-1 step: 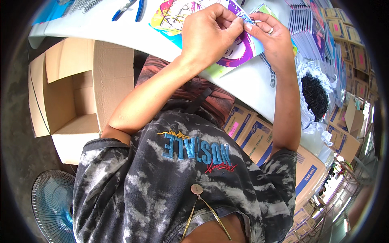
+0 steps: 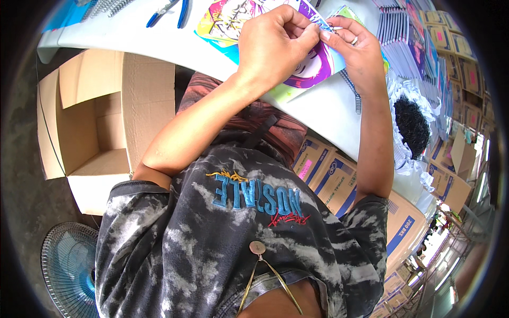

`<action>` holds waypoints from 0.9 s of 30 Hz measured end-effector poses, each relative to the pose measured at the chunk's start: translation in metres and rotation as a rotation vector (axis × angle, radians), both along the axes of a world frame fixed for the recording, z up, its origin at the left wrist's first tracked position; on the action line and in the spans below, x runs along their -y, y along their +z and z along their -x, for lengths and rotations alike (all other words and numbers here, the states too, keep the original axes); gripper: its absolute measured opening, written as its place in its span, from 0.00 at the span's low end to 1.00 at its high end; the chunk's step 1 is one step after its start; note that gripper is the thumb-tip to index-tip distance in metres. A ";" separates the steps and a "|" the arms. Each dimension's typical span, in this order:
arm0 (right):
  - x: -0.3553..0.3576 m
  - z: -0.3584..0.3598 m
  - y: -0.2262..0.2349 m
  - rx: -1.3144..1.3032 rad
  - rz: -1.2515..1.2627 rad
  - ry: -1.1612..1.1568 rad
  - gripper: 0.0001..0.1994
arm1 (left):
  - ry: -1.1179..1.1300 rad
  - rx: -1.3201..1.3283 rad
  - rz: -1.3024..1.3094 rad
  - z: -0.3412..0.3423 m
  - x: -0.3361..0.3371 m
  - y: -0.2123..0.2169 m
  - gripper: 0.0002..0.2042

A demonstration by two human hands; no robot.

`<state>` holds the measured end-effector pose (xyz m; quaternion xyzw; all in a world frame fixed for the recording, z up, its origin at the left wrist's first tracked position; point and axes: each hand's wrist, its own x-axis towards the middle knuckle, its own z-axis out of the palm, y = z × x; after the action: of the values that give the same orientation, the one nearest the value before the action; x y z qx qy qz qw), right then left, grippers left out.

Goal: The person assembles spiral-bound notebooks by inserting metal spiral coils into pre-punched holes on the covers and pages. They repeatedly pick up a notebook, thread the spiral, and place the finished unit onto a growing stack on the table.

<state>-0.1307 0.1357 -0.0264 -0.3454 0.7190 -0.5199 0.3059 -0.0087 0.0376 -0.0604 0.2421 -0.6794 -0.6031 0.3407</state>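
A notebook (image 2: 318,66) with a bright purple, yellow and blue cartoon cover lies at the table's near edge, tilted. My left hand (image 2: 273,47) is over the cover, its thumb and forefinger pinched together at the notebook's wire edge. Meeting it there, my right hand (image 2: 360,58), with a ring on one finger, pinches the same edge from the right. Dark wire loops show between the right fingers; the exact grip is partly hidden by the fingertips. A spiral wire (image 2: 351,93) runs out below the right hand and hangs over the white table (image 2: 328,114).
Blue-handled pliers (image 2: 168,11) and loose wire coils (image 2: 108,6) lie at the far left. Stacked spiral notebooks (image 2: 395,32) stand right, near a bag of black pieces (image 2: 411,127). An open carton (image 2: 108,122) and a fan (image 2: 69,265) are on the left; closed cartons (image 2: 331,175) sit below the table.
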 end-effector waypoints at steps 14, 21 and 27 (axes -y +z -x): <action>0.000 0.001 0.000 -0.035 0.017 0.025 0.14 | 0.033 0.028 0.087 -0.002 0.003 0.000 0.09; -0.001 0.002 0.000 -0.008 0.015 0.021 0.15 | -0.255 0.167 -0.188 -0.011 0.016 0.024 0.10; -0.005 0.004 -0.003 0.032 0.005 0.028 0.15 | -0.021 0.034 0.029 -0.004 -0.001 -0.002 0.09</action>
<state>-0.1348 0.1408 -0.0290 -0.3478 0.7076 -0.5230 0.3237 -0.0048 0.0389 -0.0620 0.2401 -0.6961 -0.5927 0.3263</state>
